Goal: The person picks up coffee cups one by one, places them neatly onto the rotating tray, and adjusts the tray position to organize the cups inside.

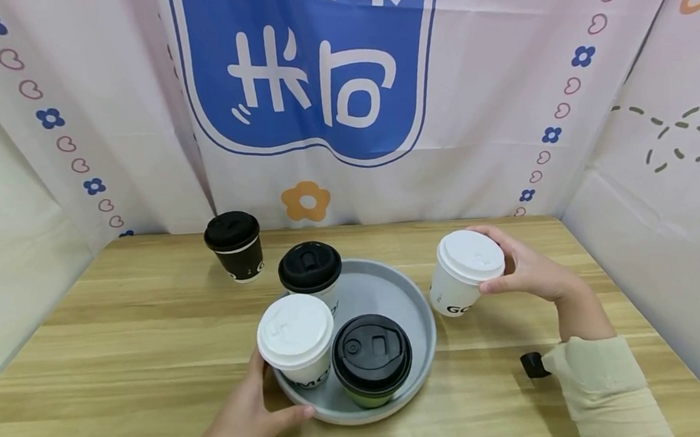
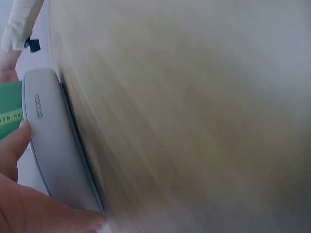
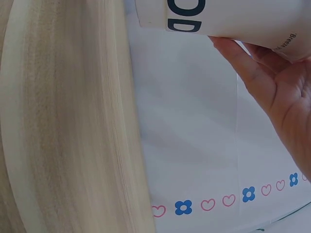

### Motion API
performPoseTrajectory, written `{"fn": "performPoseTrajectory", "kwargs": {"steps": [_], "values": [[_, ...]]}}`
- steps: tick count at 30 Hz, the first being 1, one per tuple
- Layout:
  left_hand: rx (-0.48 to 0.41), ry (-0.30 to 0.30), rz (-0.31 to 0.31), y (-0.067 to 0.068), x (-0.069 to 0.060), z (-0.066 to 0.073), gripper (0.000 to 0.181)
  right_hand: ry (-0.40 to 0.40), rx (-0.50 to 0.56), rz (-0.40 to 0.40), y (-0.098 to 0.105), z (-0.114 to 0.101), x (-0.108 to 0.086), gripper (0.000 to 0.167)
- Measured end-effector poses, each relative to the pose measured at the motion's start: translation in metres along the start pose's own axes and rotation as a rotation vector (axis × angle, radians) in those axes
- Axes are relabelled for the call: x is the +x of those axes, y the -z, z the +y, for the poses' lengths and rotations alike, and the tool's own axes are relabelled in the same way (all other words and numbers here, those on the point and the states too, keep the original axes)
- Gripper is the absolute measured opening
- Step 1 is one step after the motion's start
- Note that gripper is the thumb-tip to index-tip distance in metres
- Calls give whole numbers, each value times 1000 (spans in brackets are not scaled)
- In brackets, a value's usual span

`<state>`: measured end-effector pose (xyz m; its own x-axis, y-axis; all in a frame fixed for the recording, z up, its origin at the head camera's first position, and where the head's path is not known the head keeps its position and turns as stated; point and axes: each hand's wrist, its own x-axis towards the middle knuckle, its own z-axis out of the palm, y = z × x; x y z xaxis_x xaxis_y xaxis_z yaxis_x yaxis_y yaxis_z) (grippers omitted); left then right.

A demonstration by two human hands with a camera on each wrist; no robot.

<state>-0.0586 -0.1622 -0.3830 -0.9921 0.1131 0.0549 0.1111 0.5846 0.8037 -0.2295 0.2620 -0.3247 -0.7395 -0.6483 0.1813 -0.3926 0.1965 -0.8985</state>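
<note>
Head view's got a big blue-printed curtain (image 1: 492,70) across the back, then the wood-look surface (image 1: 119,346), a pale sleeve (image 1: 610,390) over its right side, and a round grey tray (image 1: 413,313) sitting roughly in the middle. Person's left grip (image 1: 248,410) has hold of the tray's near-left edge, thumb on the rim, some fingers hidden. Right grip (image 1: 530,273) is wrapped round the held cup (image 1: 466,271), a white one just off the tray's right side; can't tell if its base touches down. Cup-wise, the tray has a green cup (image 1: 372,357) with a black lid at the front, a white cup (image 1: 296,336) just left of it, and a black-lidded cup (image 1: 311,269) at the back left. Further back left, a black cup (image 1: 235,248) stands straight on the surface. Tiniest thing: a black bit (image 1: 534,365) by the cuff.
</note>
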Motion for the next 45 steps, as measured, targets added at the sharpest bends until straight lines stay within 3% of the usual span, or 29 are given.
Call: {"fn": "performPoseTrajectory", "kwargs": {"steps": [9, 14, 21, 34, 45], "values": [[-27, -111, -39, 13, 12, -13, 123, -35, 1, -4, 1, 1, 1, 79], [-44, -158, -91, 21, 20, -21, 117, -31, -3, -8, 1, 1, 1, 79], [-38, -186, -157, 32, 31, -29, 111, -38, -6, -8, 2, 2, 0, 78], [-88, -203, -313, 48, 50, -34, 116, -44, -15, -3, 3, 2, -1, 79], [-89, -212, -404, 60, 67, -40, 105, -50, -2, 3, 4, 3, -2, 79]]}}
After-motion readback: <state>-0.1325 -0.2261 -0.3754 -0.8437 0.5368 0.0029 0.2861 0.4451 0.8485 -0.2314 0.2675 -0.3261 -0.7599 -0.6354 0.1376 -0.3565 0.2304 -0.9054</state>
